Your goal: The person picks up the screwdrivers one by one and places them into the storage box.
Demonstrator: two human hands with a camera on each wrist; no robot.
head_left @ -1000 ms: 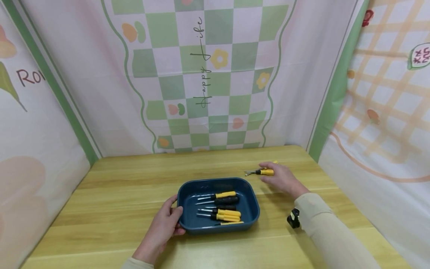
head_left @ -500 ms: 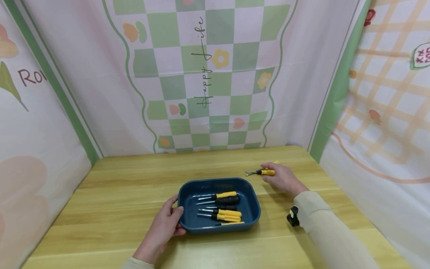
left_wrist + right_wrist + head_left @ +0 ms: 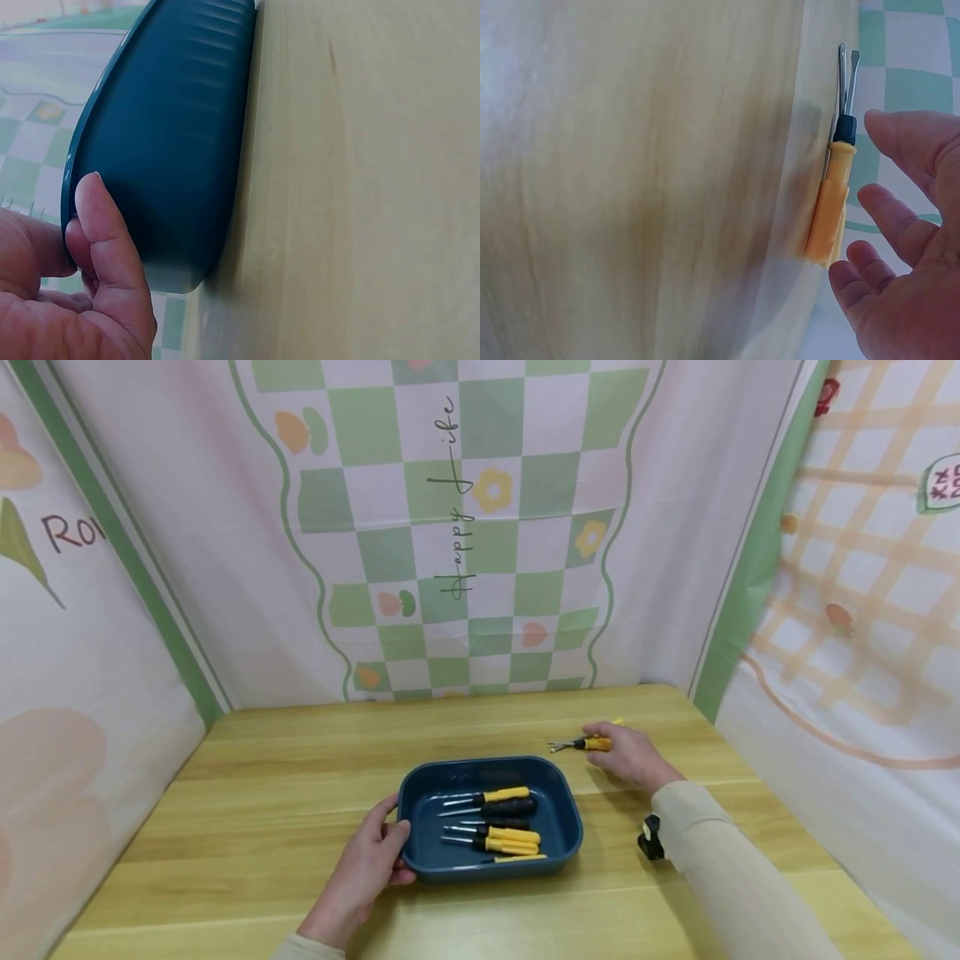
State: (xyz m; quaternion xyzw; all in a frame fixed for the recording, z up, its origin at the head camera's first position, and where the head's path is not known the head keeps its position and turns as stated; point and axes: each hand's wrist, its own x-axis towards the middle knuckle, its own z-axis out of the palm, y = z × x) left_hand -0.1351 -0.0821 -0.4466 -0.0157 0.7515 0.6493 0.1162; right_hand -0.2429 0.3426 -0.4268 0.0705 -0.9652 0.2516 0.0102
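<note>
My left hand (image 3: pixel 365 858) pinches the left rim of a dark blue tray (image 3: pixel 576 835), thumb on the rim. In the left wrist view, fingers lie along the wall of the same tray (image 3: pixel 165 142). Inside lie several screwdrivers, some with yellow handles and some black, among them a black-handled screwdriver (image 3: pixel 510 807). My right hand (image 3: pixel 628 757) hovers over a small group of yellow-handled screwdrivers (image 3: pixel 597 743) on the tabletop. The right wrist view has this hand (image 3: pixel 907 247) with spread fingers beside the yellow handles (image 3: pixel 829 214), apart from them. Part of the group is hidden by the hand.
The wooden table (image 3: pixel 300 777) has a back edge against a checkered fabric curtain (image 3: pixel 480 552). Patterned curtains also stand at both sides. A small black device (image 3: pixel 651 837) is strapped at my right wrist.
My right wrist and sleeve have shifted very slightly to the left. The left hand, the tray and the screwdrivers keep their places.
</note>
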